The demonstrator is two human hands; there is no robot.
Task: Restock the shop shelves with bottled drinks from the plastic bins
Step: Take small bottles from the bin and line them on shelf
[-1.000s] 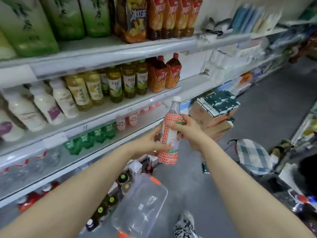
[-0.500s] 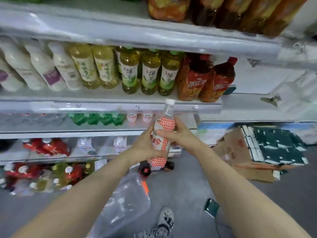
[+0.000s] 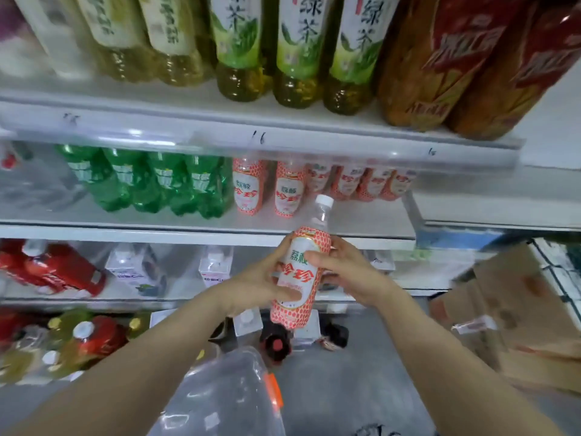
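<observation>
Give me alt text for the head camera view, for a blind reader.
The left hand and right hand grip a red-and-white bottle before a shelf where matching bottles stand beside green bottles. A clear bin lies below the arms.

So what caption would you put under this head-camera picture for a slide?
The left hand and right hand hold a red-and-white bottle in front of the shelf where matching bottles stand.
</observation>
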